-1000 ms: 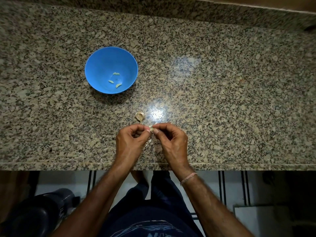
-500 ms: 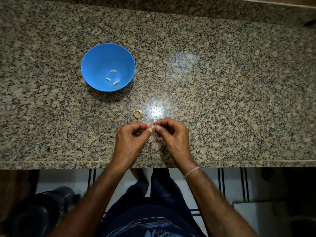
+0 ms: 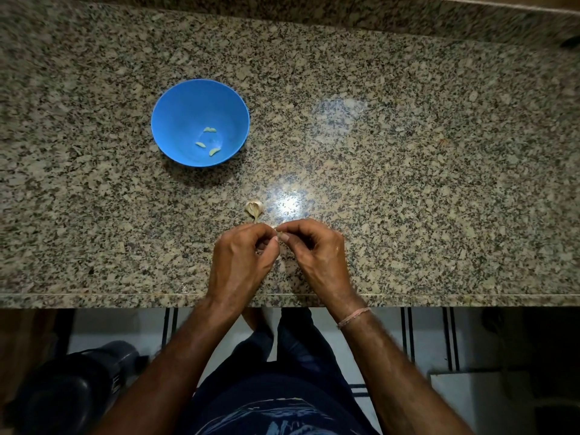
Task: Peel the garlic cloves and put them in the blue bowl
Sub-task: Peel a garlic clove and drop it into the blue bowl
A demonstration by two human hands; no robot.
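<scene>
**Two hands on one small clove at the near edge of the bench**

The person is standing at the near edge of the bench (image 3: 408,183), holding both hands close together just above the stone. The left hand (image 3: 241,255) and the right hand (image 3: 314,249) are each curled, thumb against forefinger, and are pinching the same garlic clove (image 3: 278,236) from opposite sides. Only a pale sliver of it is showing between the fingertips, so I cannot tell how much skin it is carrying.

The hold is making sense to me. One hand seems to be steadying the clove while the other is picking at the papery skin. Working this low, a dropped piece would not fall far.

Just beyond the left hand's knuckles a papery garlic remnant (image 3: 253,209) is lying on the stone, apart from both hands. I cannot say whether it is hiding more cloves or is only husk.

The blue bowl (image 3: 175,108) is sitting to the far left, well apart from the hands, and three peeled cloves (image 3: 208,130) are lying in its bottom. It looks to be within reach without crowding the peeling.

The remnant is the only thing lying near the line from hands to bowl. It is low, so I am judging it no real obstacle.

A lamp glare (image 3: 287,204) is shining on the stone just right of the remnant. A thin wristband (image 3: 354,317) is circling the right wrist. Below the bench edge, at the near left, a dark bulky object (image 3: 69,387) is sitting on the floor, too dim to name.
</scene>
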